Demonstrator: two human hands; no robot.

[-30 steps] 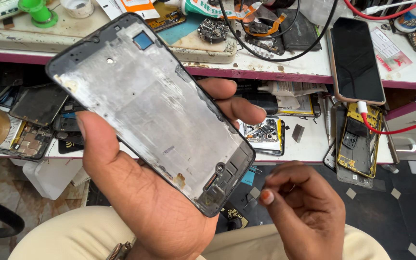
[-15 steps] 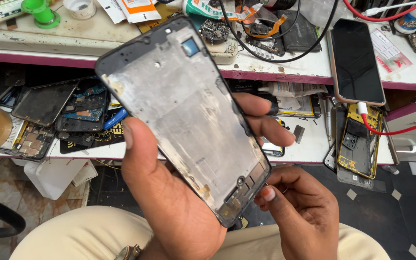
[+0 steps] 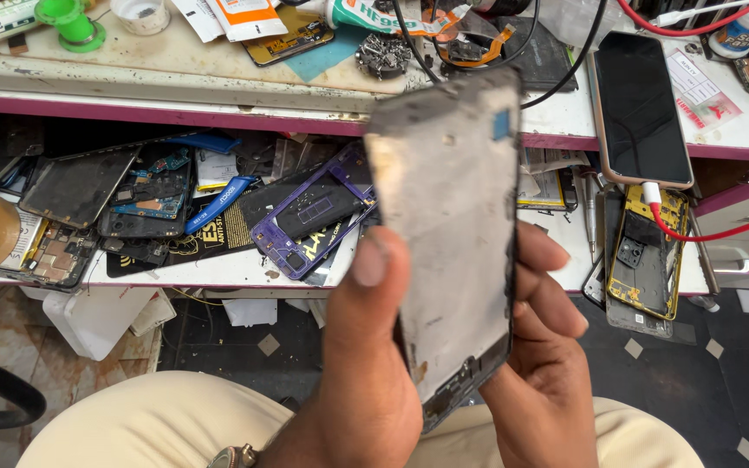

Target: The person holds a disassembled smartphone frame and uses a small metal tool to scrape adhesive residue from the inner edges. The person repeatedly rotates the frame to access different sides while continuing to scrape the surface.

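One desk (image 3: 218,74) up top, one open shelf (image 3: 218,269) of phone parts beneath. One bare phone frame (image 3: 452,234), blurred, held upright above the lap. Left hand (image 3: 366,381) clamps it, thumb across the front; right hand (image 3: 548,364) cups behind, mostly hidden.

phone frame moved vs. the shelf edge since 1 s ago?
Yes. The phone frame swung right and more upright, its top now near the black phone on the shelf.

A cluttered desk (image 3: 175,74) holds a green cap (image 3: 71,22) far left and a dark phone (image 3: 641,108) right, above a shelf (image 3: 218,269) of a purple phone frame (image 3: 314,217) and a yellow-edged opened phone (image 3: 648,256).
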